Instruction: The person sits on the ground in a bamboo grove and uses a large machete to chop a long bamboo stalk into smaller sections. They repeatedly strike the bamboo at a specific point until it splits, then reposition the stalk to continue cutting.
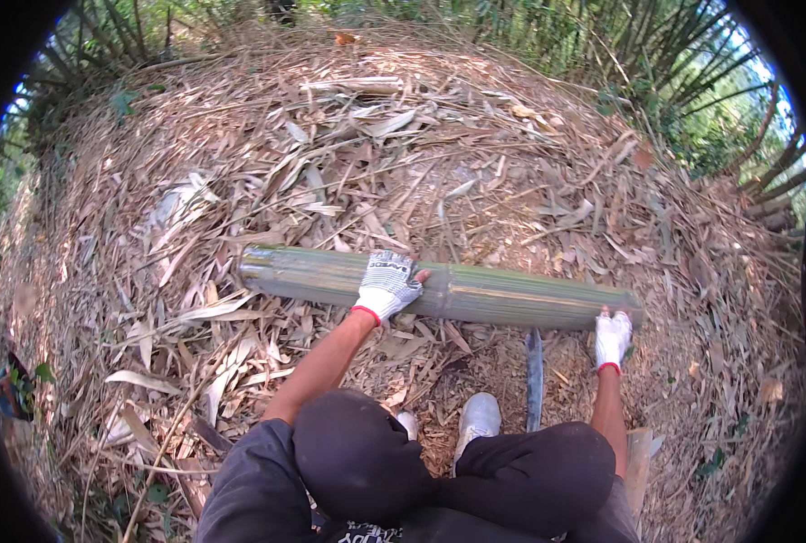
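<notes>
A thick green bamboo section (pixel 520 294) lies crosswise in front of me, with a joint ring near its middle. My left hand (pixel 389 282), in a white and grey work glove with a red cuff, grips it left of that ring, thumb pointing right. Around its right end closes my right hand (pixel 613 337), in a similar glove with bare fingertips showing. Below the bamboo, between my right shoe and my right hand, is a long narrow grey-blue blade (pixel 535 380); its handle cannot be made out.
Dry bamboo leaves and husks (pixel 294 172) cover the ground. My pale right shoe (pixel 481 418) and bent knees are just below the bamboo. A wooden piece (pixel 639 471) lies by my right leg. Bamboo clumps (pixel 692 72) stand at the back.
</notes>
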### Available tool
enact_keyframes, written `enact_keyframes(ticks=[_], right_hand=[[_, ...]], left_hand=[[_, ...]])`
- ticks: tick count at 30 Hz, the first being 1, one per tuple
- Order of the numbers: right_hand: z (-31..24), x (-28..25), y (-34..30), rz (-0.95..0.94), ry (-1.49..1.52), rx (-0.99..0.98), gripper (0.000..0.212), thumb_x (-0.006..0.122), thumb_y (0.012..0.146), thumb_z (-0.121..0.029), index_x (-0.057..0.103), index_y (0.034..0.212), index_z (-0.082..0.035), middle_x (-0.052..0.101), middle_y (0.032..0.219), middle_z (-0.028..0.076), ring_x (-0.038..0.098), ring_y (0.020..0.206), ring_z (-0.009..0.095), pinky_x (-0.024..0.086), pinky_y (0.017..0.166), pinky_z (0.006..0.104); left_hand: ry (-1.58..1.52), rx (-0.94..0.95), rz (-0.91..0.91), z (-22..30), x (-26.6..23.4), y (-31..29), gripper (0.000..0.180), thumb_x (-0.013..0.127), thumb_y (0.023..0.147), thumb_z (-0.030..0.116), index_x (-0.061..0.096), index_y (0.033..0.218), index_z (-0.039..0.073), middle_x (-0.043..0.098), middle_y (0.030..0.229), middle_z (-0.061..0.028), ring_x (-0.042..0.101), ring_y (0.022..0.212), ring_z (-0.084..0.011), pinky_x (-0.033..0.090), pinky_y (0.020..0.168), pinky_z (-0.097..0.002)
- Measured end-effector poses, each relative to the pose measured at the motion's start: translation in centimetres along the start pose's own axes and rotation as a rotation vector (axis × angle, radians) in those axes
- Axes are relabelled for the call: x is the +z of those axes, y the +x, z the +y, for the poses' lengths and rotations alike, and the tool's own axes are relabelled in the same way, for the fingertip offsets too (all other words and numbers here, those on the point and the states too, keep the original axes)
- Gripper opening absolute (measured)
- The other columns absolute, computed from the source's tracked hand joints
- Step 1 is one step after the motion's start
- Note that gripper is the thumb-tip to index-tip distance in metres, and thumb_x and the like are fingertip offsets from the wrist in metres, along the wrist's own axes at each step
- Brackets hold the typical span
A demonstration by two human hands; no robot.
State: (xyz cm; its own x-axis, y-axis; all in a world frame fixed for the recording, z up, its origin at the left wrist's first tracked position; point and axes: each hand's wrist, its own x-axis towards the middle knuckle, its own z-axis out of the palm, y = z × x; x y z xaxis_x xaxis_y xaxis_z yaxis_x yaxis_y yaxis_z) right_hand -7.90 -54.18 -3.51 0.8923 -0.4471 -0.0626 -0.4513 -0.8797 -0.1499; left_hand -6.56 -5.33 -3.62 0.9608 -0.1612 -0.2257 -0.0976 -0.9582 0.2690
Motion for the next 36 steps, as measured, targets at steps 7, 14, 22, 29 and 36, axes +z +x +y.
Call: enact_keyframes(ticks=[7, 14, 22, 29, 36], right_hand=[[9.9, 4.0, 9.1, -0.258, 0.035, 0.198, 0.064, 0.060, 0.092, -0.039, 0.051, 0.129, 0.012, 0.056, 0.129, 0.031, 0.053, 0.122, 0.043, 0.043, 0.102, 0.0421], [15.1, 6.7, 15.4, -0.173, 0.126, 0.211, 0.071, 0.055, 0.094, -0.051, 0.055, 0.123, 0.014, 0.060, 0.122, 0.033, 0.058, 0.115, 0.044, 0.044, 0.097, 0.0441], [24.6, 5.6, 21.3, -0.176, 0.251, 0.191, 0.072, 0.059, 0.090, -0.053, 0.059, 0.117, 0.013, 0.065, 0.114, 0.027, 0.063, 0.101, 0.034, 0.047, 0.090, 0.0419], [18.3, 10.4, 18.6, -0.244, 0.514, 0.283, 0.068, 0.059, 0.089, -0.052, 0.061, 0.123, 0.007, 0.063, 0.121, 0.023, 0.060, 0.108, 0.031, 0.045, 0.093, 0.0416], [16.4, 3.7, 14.4, -0.192, 0.536, 0.476, 0.073, 0.059, 0.085, -0.060, 0.054, 0.131, -0.003, 0.054, 0.130, 0.015, 0.052, 0.112, 0.032, 0.046, 0.085, 0.0499]], left_hand=[[-0.091, -0.161, 0.177, -7.8, -0.7, -2.6, 0.050, 0.054, 0.093, 0.039, 0.058, 0.129, 0.004, 0.053, 0.138, -0.0153, 0.044, 0.133, -0.0329, 0.032, 0.112, -0.0449], [-0.091, -0.458, -0.022, -11.5, -4.9, 1.1, 0.045, 0.053, 0.093, 0.041, 0.064, 0.119, 0.006, 0.061, 0.121, -0.0205, 0.053, 0.118, -0.0376, 0.038, 0.103, -0.0485], [-0.156, -1.079, 0.410, -23.4, -1.9, -1.7, 0.065, 0.055, 0.088, 0.055, 0.067, 0.110, -0.005, 0.064, 0.115, -0.0288, 0.061, 0.111, -0.0405, 0.048, 0.094, -0.0458], [-0.267, -0.822, 0.339, -33.0, -5.0, -8.4, 0.056, 0.048, 0.095, 0.049, 0.067, 0.113, -0.001, 0.065, 0.113, -0.0247, 0.062, 0.100, -0.0379, 0.047, 0.087, -0.0449], [-1.165, -0.965, 0.651, -38.4, -5.3, -10.0, 0.049, 0.064, 0.090, 0.044, 0.065, 0.119, 0.004, 0.066, 0.110, -0.0092, 0.061, 0.094, -0.0215, 0.049, 0.082, -0.0379]])
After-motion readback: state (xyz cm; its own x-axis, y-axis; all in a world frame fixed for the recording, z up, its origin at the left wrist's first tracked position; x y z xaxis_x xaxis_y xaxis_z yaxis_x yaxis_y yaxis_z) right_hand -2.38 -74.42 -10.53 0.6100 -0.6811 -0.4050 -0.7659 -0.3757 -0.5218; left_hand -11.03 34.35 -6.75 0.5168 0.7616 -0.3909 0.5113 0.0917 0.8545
